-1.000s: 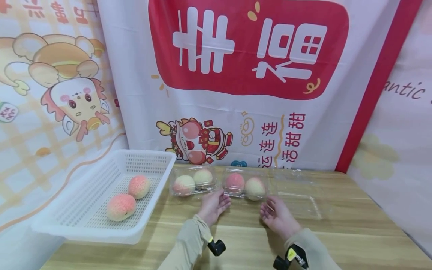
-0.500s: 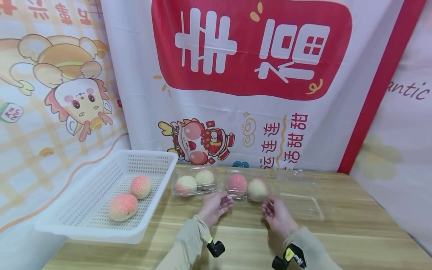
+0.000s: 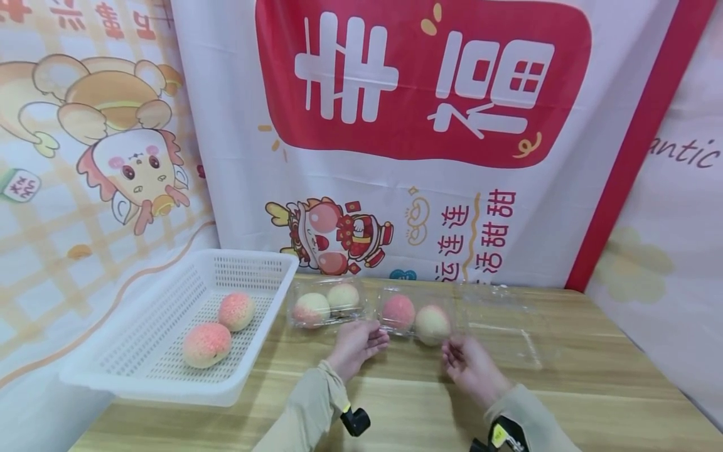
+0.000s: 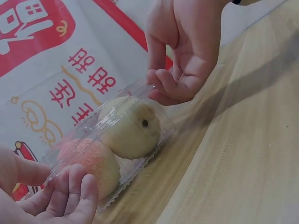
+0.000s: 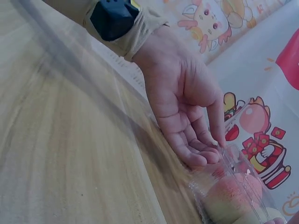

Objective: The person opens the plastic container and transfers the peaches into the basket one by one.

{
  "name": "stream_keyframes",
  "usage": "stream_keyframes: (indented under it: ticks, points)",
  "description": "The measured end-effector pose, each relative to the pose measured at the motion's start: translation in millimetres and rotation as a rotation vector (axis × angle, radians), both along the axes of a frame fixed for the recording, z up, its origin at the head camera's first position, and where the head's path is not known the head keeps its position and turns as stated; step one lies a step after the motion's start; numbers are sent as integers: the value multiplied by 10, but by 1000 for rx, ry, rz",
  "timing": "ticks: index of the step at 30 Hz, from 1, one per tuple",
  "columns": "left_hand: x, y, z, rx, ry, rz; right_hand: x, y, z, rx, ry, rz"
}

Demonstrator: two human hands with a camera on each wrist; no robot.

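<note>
A clear plastic clamshell box (image 3: pixel 417 296) holds two peaches, one pink (image 3: pixel 398 312) and one cream (image 3: pixel 432 326). Its lid is down over them in the left wrist view. My left hand (image 3: pixel 357 348) pinches the box's left front corner between thumb and curled fingers. At the right front corner, my right hand (image 3: pixel 474 369) pinches the clear edge; that grip shows plainly in the left wrist view, where the cream peach (image 4: pixel 133 126) bears a dark spot. Just left stands another clear box (image 3: pixel 361 295) with two pink-and-cream peaches (image 3: pixel 311 310).
On the left, a white perforated basket (image 3: pixel 226 389) holds two pink-tinged peaches (image 3: pixel 207 345). To the right lies a clear box (image 3: pixel 503 323), faint against the wooden table (image 3: pixel 587 376). A printed cloth (image 3: pixel 339 169) hangs behind the table.
My right hand has drawn slightly toward me with the box's right end, and the cream peach has shifted nearer and turned. My left hand keeps its place at the left corner.
</note>
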State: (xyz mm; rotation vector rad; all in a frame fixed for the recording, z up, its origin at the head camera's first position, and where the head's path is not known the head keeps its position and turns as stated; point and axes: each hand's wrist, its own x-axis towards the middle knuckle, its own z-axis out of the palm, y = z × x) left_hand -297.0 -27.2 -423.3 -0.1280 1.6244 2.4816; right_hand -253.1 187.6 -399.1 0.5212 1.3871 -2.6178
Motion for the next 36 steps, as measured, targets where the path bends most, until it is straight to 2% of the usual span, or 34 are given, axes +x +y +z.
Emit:
stream_keyframes:
  ticks: [5, 12, 16, 21, 26, 30, 36]
  points:
    - [114, -25, 57, -53, 29, -25, 113, 28, 36, -24, -10, 7]
    - [381, -103, 213, -118, 100, -71, 347, 68, 84, -18, 0, 72]
    - [525, -159, 288, -170, 128, -82, 477, 75, 107, 36, 20, 96]
    - [715, -240, 313, -224, 139, -68, 612, 84, 104, 169, 71, 130]
    - [950, -367, 312, -239, 157, -73, 740, 98, 92, 263, 137, 246]
    - [1112, -479, 300, -221, 139, -120, 816, 112, 107, 277, 200, 358]
    - [1197, -540, 254, -174, 123, -152, 873, 113, 128, 221, 219, 437]
